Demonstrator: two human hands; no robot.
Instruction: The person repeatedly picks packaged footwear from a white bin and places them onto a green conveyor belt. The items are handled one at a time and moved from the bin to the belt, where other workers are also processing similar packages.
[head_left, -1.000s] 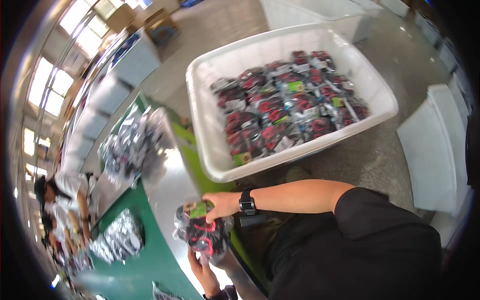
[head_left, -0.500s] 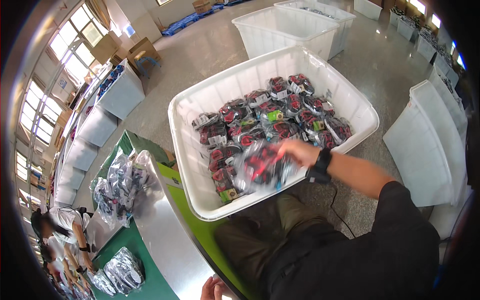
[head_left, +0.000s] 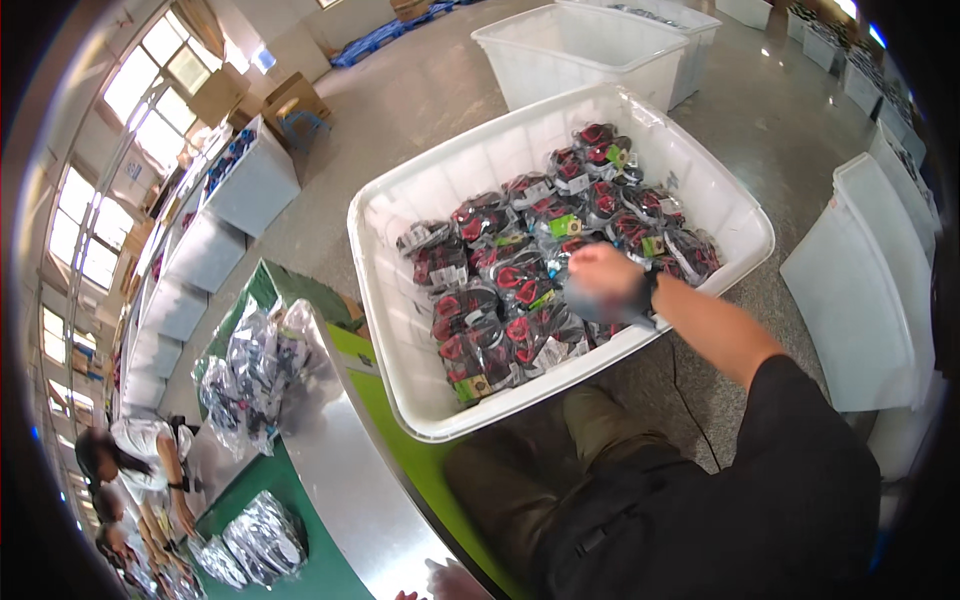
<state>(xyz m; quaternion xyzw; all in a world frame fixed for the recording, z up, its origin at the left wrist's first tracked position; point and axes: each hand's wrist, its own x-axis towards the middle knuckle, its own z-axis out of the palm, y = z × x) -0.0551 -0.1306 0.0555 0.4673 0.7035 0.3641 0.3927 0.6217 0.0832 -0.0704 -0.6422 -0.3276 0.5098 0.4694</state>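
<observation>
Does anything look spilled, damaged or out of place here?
Nothing stands out: the red-and-black bagged items lie inside the white bin, none seen spilled. The right hand above them is blurred.

Top: black cloth, 4 o'clock | Right sleeve: black, short, loose-hemmed, 4 o'clock | Right hand: bare, motion-blurred, 3 o'clock | Wristband: black, 3 o'clock; adjoining dark-grey unit blurred, details indistinct | Cable: thin, black, gently curved, 4 o'clock | Trousers: olive-brown, creased, 5 o'clock
</observation>
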